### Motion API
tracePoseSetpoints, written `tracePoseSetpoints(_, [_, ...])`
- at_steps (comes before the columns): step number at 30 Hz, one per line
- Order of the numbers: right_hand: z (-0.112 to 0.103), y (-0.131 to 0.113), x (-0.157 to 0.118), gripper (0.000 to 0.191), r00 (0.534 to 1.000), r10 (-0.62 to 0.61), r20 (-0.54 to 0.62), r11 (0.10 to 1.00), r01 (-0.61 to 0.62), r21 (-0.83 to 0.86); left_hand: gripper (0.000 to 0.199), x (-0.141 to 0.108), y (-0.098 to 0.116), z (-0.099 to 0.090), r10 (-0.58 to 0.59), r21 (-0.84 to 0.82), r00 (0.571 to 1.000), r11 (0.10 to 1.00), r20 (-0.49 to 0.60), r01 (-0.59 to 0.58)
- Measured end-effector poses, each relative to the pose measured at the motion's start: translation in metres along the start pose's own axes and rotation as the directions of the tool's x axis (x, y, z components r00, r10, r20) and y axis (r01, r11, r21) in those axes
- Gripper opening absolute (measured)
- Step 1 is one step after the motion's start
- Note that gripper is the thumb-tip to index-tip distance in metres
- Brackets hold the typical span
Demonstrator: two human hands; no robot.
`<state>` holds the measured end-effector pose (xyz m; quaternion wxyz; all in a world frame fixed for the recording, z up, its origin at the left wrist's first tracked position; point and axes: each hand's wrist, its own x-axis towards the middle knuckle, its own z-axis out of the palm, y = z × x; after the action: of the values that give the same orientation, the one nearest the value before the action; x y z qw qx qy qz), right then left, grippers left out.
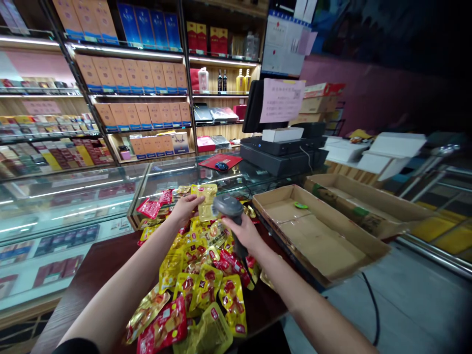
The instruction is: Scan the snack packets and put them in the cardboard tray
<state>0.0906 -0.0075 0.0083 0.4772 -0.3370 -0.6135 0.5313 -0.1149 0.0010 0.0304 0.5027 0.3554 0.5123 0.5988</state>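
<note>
My right hand is closed around the handle of a handheld barcode scanner, its head tipped toward a yellow foil packet. My left hand holds that packet up by its lower edge, with the scanner head just beside it (close enough that I can't tell whether they touch). This is the only packet up in my hands; the others lie below my wrists in a loose heap of yellow and red foil snack packets on the dark wooden counter, many layers of them, some sliding toward the near edge. A few red ones lie farther along, against the glass display case. Past my right forearm, a shallow cardboard tray sits against the heap's side, with a small green disc on its floor and a second cardboard tray beyond it. Straight ahead, a black cash register and a red desk mat with a computer mouse sit on the glass top. Behind them, shelves of boxed liquor fill the wall, and a pink paper notice hangs over a monitor.
</note>
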Motion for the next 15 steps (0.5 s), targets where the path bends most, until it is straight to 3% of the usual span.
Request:
tracePoseSetpoints(3, [-0.012,-0.013,0.019,0.029,0.963,0.244,0.117,0.931,-0.267,0.251,0.030,-0.003,-0.001,0.007,-0.101,-0.024,0.994,0.995,0.039,0.102])
tracePoseSetpoints(6, [-0.024,-0.024,0.038,0.016,0.858,0.425,0.287,0.758,-0.511,0.404,0.024,-0.007,0.000,0.014,-0.188,-0.021,0.974,0.981,0.123,0.192])
tracePoseSetpoints(10, [-0.038,-0.035,0.052,0.006,0.809,0.465,0.358,0.608,-0.586,0.535,0.017,-0.010,0.006,0.024,-0.256,-0.051,0.953,0.962,0.159,0.267])
tracePoseSetpoints(15, [-0.063,-0.039,0.055,0.009,0.786,0.486,0.381,0.573,-0.617,0.540,0.025,-0.006,0.016,0.039,-0.377,-0.059,0.872,0.908,0.311,0.414])
